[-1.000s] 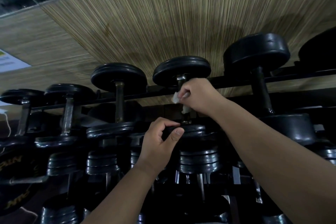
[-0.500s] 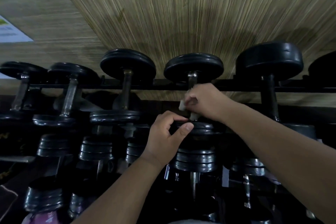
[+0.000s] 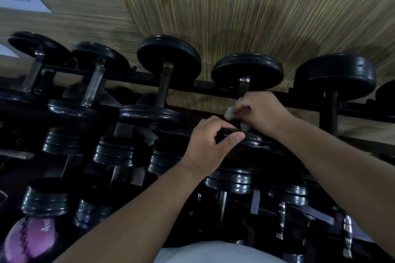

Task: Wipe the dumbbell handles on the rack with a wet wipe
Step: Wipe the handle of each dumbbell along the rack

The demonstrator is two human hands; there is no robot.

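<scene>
Black dumbbells lie in a row on the top tier of a dark rack [image 3: 205,89]. My right hand [image 3: 259,113] is wrapped round the metal handle [image 3: 243,87] of the fourth dumbbell from the left, with a white wet wipe [image 3: 230,112] bunched between fingers and handle. Most of that handle is hidden under the hand. My left hand [image 3: 210,143] grips the rim of the same dumbbell's near plate [image 3: 256,141], thumb on top. Its far plate [image 3: 246,70] stands against the wall.
More dumbbells fill the lower tiers, their handles pointing toward me. A thicker dumbbell [image 3: 334,74] sits just right of my right hand, another [image 3: 168,57] to the left. A striped wooden wall [image 3: 235,6] backs the rack. A purple ball [image 3: 32,239] lies at lower left.
The view has shifted so the rack sits further right and closer. My right hand with the wipe has slid down the handle toward the near plate. My left hand keeps its hold.
</scene>
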